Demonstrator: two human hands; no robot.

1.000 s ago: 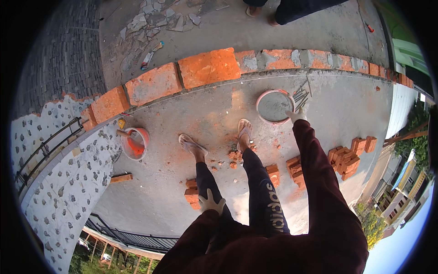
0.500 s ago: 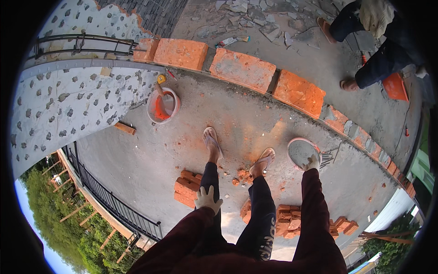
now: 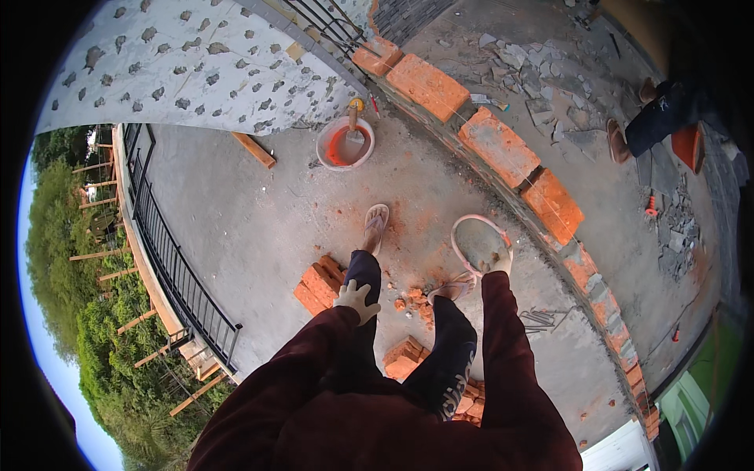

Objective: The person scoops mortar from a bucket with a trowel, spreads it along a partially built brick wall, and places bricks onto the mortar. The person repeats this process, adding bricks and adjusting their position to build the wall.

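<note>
A round bucket [image 3: 481, 217] with a pale pinkish rim and grey material inside is on the concrete floor, beside my right foot. My right hand [image 3: 496, 264], in a light glove, grips its near rim; the fingers are partly hidden. On my left knee rests my gloved left hand [image 3: 358, 302], fingers spread and holding nothing. Farther off to the left is a second bucket [image 3: 321, 147], red inside, with a trowel [image 3: 353, 118] standing in it. Beyond the buckets, a row of orange bricks [image 3: 496, 146] runs along a low wall with gaps between them.
Brick stacks [image 3: 320, 284] and broken brick pieces [image 3: 414, 304] lie near my feet. Bent metal rods [image 3: 542, 319] are at the right. A black railing [image 3: 177, 251] edges the left side. Past the wall stands another person [image 3: 656, 129] among broken tiles [image 3: 542, 78].
My right hand has brought the bucket left and nearer my right foot, away from the metal rods. My view has turned. The left hand stays on the knee.
</note>
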